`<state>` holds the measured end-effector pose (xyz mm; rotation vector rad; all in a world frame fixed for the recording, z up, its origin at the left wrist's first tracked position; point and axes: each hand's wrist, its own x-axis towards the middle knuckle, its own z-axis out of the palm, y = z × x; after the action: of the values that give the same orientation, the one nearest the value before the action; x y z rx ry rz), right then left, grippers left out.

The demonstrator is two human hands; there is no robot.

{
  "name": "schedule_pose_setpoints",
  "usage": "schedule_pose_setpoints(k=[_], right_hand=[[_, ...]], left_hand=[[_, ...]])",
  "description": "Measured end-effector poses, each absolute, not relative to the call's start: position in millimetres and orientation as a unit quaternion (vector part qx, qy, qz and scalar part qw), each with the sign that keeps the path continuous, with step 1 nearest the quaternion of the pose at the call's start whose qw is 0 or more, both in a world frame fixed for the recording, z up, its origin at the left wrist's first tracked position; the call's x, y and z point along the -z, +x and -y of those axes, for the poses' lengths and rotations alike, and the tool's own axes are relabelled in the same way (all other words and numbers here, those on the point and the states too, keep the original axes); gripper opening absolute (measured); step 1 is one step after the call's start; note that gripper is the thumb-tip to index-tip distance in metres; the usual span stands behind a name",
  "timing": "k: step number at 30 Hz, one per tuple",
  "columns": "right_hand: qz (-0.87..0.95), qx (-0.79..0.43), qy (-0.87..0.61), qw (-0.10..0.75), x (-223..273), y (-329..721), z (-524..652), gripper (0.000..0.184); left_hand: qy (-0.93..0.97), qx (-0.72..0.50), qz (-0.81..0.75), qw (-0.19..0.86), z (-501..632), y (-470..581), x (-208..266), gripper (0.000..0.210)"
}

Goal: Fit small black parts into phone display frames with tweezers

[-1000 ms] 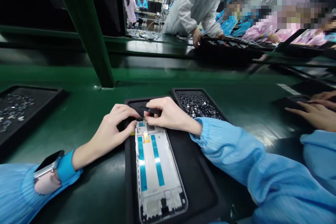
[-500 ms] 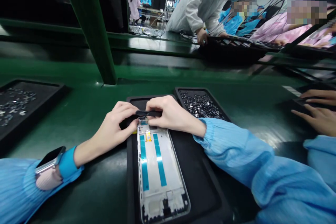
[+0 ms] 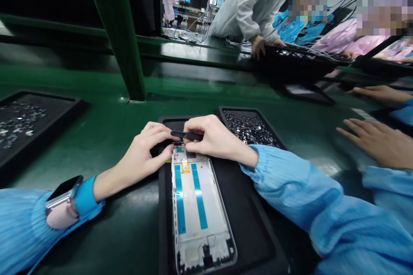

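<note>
A silvery phone mid-frame (image 3: 190, 197) with two blue adhesive strips and a small yellow tab lies lengthwise on a black foam tray (image 3: 248, 223). My left hand (image 3: 150, 146) grips its upper left corner between thumb and bent fingers. Over the top end, my right hand (image 3: 213, 137) pinches a slim black tool (image 3: 182, 135) with a rounded end pointing left. The fingers hide the tool's other end and much of the frame's top edge.
Small dark and shiny parts fill a black tray (image 3: 251, 126) behind my right wrist; another parts tray (image 3: 26, 124) lies left. A green post (image 3: 124, 47) rises ahead. At right are a co-worker's hands (image 3: 376, 142). People work beyond the bench.
The whole view has shifted slightly, so things appear a little further right. The co-worker's hands at right have moved apart, one further back. My hands keep nearly the same hold at the frame's top.
</note>
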<state>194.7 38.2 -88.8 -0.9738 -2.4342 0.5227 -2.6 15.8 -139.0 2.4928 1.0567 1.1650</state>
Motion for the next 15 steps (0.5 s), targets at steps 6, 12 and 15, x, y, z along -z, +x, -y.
schedule_pose_setpoints(k=[6,12,15], right_hand=[[0.891,-0.163,-0.356,0.230,90.3,192.1,-33.7,0.007],[0.907,-0.114,-0.348,0.206,93.5,190.4,-31.8,0.016],[0.915,-0.097,-0.342,0.191,93.5,189.8,-29.1,0.015]], left_hand=[[0.846,-0.385,-0.356,0.100,-14.7,-3.5,137.9,0.020],[0.853,-0.369,-0.354,0.105,-13.9,-3.1,134.6,0.025],[0.858,-0.360,-0.349,0.112,-14.2,-4.7,134.7,0.025]])
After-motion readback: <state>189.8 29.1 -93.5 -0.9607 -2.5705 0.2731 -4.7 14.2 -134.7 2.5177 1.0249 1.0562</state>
